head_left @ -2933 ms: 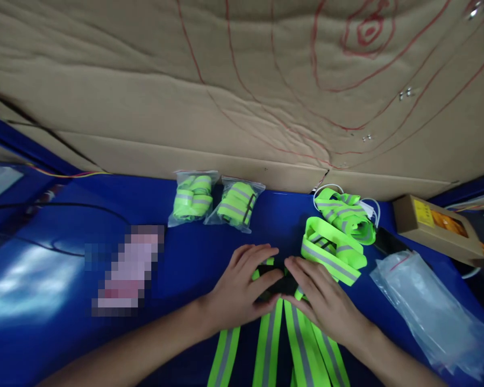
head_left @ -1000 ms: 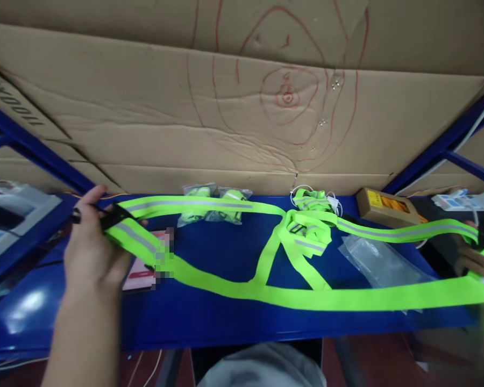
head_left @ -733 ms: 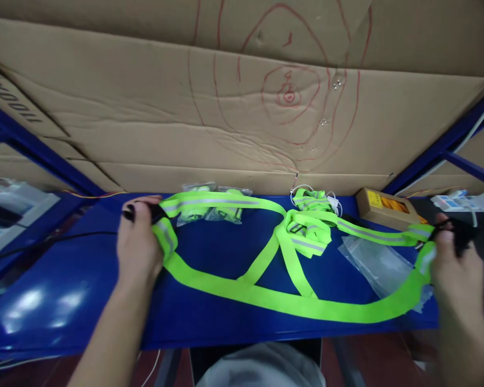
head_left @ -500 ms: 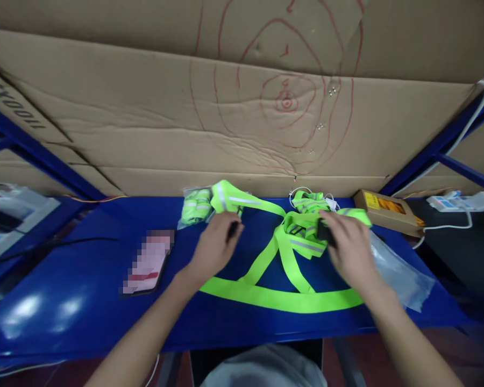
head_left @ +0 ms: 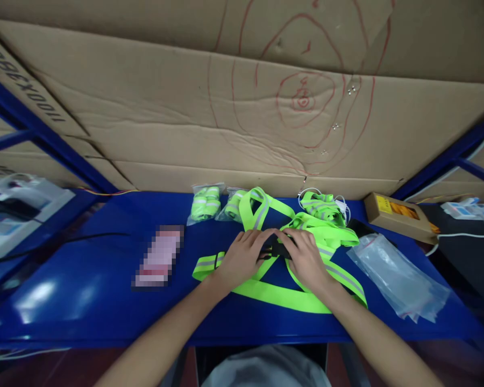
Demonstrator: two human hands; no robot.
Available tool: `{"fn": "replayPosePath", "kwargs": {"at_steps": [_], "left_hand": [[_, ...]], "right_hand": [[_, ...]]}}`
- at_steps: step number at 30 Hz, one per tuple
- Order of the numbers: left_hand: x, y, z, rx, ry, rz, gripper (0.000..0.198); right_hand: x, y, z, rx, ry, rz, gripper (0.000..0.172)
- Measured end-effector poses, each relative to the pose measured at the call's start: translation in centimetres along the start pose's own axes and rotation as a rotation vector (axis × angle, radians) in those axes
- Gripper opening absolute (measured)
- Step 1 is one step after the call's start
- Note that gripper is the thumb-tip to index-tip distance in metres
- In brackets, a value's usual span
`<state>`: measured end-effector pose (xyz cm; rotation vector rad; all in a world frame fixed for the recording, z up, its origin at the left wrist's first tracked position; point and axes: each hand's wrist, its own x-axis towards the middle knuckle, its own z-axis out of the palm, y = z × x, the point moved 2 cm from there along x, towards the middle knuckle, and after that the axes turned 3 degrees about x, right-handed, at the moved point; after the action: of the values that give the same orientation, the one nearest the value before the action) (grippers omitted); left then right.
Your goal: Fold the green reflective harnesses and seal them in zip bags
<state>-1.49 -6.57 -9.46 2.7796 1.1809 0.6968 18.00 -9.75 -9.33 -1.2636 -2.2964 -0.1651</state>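
The left hand [head_left: 244, 257] and the right hand [head_left: 305, 259] meet near the middle of the bench [head_left: 84, 306]. Each pinches one side of the black buckle [head_left: 277, 249], with fingers curled so closely over it that little of it shows. Whether its halves are joined cannot be told.

The likeliest trouble, as I judge it, is a twist in the green strap [head_left: 266, 291]. It loops loosely around both hands and crosses itself by the right wrist, so a turn caught there would be locked in at the buckle. One loop also lies against the loose strap bundle [head_left: 322, 207] behind the right hand, and a tug could drag that along. The clear bags [head_left: 399, 275] lie near the strap's right side and could be swept toward the bench edge.

The strap is flat, limp, fluorescent yellow-green webbing with a grey reflective stripe down its middle. It is spread on the blue bench from the hands toward the front edge, with one end trailing to the left
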Motion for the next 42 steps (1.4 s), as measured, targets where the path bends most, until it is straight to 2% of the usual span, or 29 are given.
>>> {"fn": "replayPosePath", "kwargs": {"at_steps": [8,14,25,31,33,36,39,41,42], "left_hand": [[0.0,0.5,-0.2,0.095,-0.08,0.022,0.068],[-0.1,0.3,-0.1,0.079,-0.11,0.038,0.075],[-0.4,1.1,1.0,-0.099,-0.017,-0.001,0.093],[-0.2,1.9,1.2,-0.248,0.086,-0.067,0.1],[0.1,2.1,0.6,-0.284,0.126,-0.07,0.1],[0.8,2.1,-1.6,-0.302,0.133,-0.023,0.096],[2.1,1.3,-4.8,-0.263,0.068,0.018,0.099],[3.3,0.2,-6.8,-0.372,-0.002,0.026,0.107],[4.1,-0.3,-7.6,-0.476,-0.076,0.045,0.109]], "right_hand": [[0.1,0.0,0.0,0.01,-0.044,-0.031,0.068],[0.1,0.1,-0.3,0.071,-0.099,-0.084,0.073],[-0.1,-1.4,1.1,-0.015,-0.054,-0.042,0.063],[0.3,-2.1,1.4,0.053,-0.043,-0.036,0.067],[0.7,-2.2,1.0,0.088,-0.024,-0.05,0.068],[1.6,-1.6,-0.4,0.183,-0.007,-0.037,0.077],[2.6,-0.4,-2.6,0.31,0.031,0.001,0.085],[3.5,0.2,-4.5,0.399,0.064,0.004,0.083],[4.2,0.4,-5.4,0.444,0.08,-0.006,0.082]]}}
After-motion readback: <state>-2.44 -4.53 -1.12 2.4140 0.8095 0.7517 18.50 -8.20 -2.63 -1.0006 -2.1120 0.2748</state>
